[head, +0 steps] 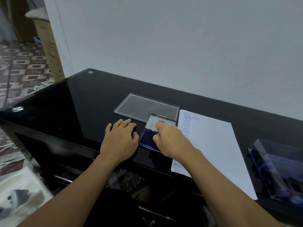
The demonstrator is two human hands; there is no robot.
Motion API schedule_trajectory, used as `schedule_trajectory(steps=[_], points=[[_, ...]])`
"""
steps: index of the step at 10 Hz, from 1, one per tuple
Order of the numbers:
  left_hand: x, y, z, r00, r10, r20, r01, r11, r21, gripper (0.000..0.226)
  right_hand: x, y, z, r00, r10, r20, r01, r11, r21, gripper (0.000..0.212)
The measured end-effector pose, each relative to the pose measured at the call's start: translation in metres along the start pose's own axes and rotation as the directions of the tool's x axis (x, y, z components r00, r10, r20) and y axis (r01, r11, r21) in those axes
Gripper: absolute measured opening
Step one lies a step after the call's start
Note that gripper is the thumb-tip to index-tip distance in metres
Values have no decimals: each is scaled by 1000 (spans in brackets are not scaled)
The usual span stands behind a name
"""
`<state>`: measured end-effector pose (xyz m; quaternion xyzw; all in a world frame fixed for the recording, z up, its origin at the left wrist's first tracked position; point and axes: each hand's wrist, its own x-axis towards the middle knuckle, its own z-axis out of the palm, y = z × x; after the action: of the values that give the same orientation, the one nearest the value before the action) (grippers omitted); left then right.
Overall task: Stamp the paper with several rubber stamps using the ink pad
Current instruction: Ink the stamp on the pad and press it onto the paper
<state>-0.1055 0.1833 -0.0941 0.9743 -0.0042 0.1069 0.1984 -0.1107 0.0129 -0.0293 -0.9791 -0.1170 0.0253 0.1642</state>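
A blue ink pad (pixel 146 139) lies open on the black glass table, its metal lid (pixel 154 122) standing up behind it. My right hand (pixel 170 138) is over the pad with fingers closed, pressing down on something hidden under it, likely a rubber stamp. My left hand (pixel 121 138) rests flat on the table just left of the pad, fingers apart. To the right lies a white paper (pixel 216 145) with a column of blue "AMENDED" and "SAMPLE" prints (pixel 185 124) along its left edge.
A clear plastic lid (pixel 144 106) lies flat behind the ink pad. A clear box (pixel 278 169) with dark and blue items stands at the right edge. The table's front edge (pixel 78 141) runs close to my arms; a cardboard box (pixel 49 46) stands at far left.
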Motion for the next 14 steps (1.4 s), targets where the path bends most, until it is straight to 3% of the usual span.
schedule_trajectory(steps=[14], points=[[1,0,0,1000,-7,23,7,1000,-12,46,3,-3,4,999,52,-1,-51,997,51,20]])
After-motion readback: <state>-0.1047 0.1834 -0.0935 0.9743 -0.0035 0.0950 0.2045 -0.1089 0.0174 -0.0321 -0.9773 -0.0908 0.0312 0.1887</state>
